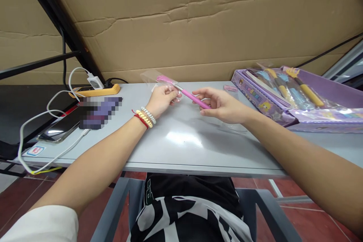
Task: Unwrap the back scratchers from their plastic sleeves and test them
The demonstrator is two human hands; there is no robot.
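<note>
A pink back scratcher [187,94] with a short metal shaft slants over the middle of the table. Its pink head lies inside a clear plastic bag [149,78]. My left hand [164,99] is closed, pinching the bag close to the metal shaft. At the other end, the fingers of my right hand [217,104] are loosely closed around the pink handle. Below my right hand a clear plastic wrapper [236,127] lies on the table, with a small pink label strip [230,88] behind it.
On the right stands an open purple box [261,100] holding several wrapped yellow and blue back scratchers [307,90]. Phones [64,124] with white cables and a yellow power strip [106,90] lie at the left. Cardboard [184,38] rises behind the grey-white table [181,155].
</note>
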